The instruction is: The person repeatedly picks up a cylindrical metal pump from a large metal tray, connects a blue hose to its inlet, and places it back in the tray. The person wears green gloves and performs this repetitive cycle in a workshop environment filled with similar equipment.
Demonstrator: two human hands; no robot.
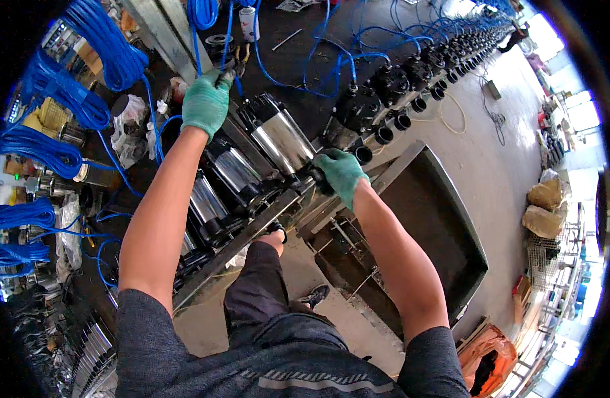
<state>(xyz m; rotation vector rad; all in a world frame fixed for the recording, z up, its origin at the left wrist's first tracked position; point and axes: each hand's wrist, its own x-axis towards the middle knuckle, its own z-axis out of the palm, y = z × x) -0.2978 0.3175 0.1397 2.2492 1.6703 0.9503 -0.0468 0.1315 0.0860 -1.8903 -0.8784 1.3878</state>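
Note:
My left hand point(207, 106), in a green glove, is closed beside the foot of a metal post. A blue cable point(227, 40) runs down to its fingers, but what it grips is mostly hidden. A pair of pliers point(241, 61) lies just past its fingertips. My right hand point(341, 176), also gloved, has its fingers curled round a black end piece beside the lower end of a shiny, black-ended submersible pump point(285, 139). More such pumps, including a steel-bodied one point(235, 169), lie side by side to its left on the bench.
Coiled blue cables point(106, 46) hang at the left. A long row of black-topped pumps point(391, 83) runs off to the far right. A dark metal tray point(424, 225) stands right of my legs. A white can point(249, 25) is beyond the post point(162, 33).

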